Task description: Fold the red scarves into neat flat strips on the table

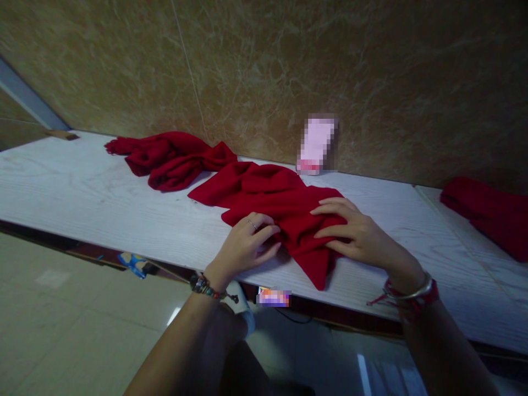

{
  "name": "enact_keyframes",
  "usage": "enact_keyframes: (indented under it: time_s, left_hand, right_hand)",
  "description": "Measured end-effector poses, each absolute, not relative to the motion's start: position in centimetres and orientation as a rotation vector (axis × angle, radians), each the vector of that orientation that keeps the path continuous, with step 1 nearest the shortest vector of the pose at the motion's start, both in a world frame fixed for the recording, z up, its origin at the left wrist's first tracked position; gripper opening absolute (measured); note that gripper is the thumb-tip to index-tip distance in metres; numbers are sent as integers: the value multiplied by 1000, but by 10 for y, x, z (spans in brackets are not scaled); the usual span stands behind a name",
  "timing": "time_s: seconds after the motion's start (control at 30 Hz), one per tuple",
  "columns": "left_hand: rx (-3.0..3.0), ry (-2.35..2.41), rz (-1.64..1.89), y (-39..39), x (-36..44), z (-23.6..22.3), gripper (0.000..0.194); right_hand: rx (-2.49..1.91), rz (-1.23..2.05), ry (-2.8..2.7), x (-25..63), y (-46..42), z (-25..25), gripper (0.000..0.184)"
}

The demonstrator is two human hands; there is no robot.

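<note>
A long red cloth (264, 190), which looks like a scarf, lies rumpled along the white wood-grain tabletop (136, 220). Fringe shows at its far left end, and a pointed corner hangs toward the near table edge. My left hand (249, 242), with a ring and a beaded bracelet, rests at the cloth's near side; its fingers are bent, with a gap between thumb and forefinger. On the right part of the cloth lies my right hand (350, 228), fingers spread over the fabric and palm down. Bangles circle that wrist.
Another red cloth (487, 214) lies at the far right. A blurred pink rectangular item (317, 146) leans against the marbled wall (264, 71). Below the table edge are a blue item (134, 264) and a blurred bright packet (273, 297). A small brown block (61, 134) sits far left.
</note>
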State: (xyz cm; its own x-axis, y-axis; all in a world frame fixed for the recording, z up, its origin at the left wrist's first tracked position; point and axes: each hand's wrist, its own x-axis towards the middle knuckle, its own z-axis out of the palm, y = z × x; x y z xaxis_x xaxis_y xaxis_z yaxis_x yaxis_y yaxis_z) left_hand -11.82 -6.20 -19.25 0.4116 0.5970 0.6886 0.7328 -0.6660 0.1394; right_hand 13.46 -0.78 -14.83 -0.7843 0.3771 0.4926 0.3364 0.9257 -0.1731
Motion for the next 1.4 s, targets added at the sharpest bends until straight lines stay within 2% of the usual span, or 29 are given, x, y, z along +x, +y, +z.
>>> enact_keyframes:
  time_s: [0.23, 0.5, 0.67, 0.87, 1.03, 1.23, 1.3, 1.37, 1.4]
  left_hand:
    - [-2435, -1111, -933, -59, -115, -199, 18]
    - [-2115, -1345, -1344, -59, -119, -197, 22]
    - [-2099, -1392, -1380, -57, -118, -199, 20]
    - [-2150, -1530, -1303, -57, -118, -203, 16]
    - [-2365, -1198, -1166, -62, -110, -201, 10]
    - [-2493, -1112, -981, -61, -103, -200, 39]
    - [-2458, -1089, -978, -60, -104, -201, 29]
    - [-2413, -1051, -978, -59, -104, -203, 12]
    - [-2397, -1033, -978, -59, -105, -203, 11]
  right_hand:
    - [-574, 214, -2382, 133, -12, -141, 18]
    - [-770, 297, -1985, 142, 0, -146, 14]
    - [-749, 482, -1820, 141, 13, -159, 19]
    - [-931, 281, -1906, 133, 22, -170, 13]
    - [-942, 86, -1984, 128, 16, -170, 5]
    - [-619, 59, -2300, 125, 6, -164, 32]
    - [-561, 110, -2371, 128, 5, -163, 32]
    - [-544, 171, -2407, 130, 6, -162, 26]
    - [-542, 201, -2422, 131, 6, -161, 21]
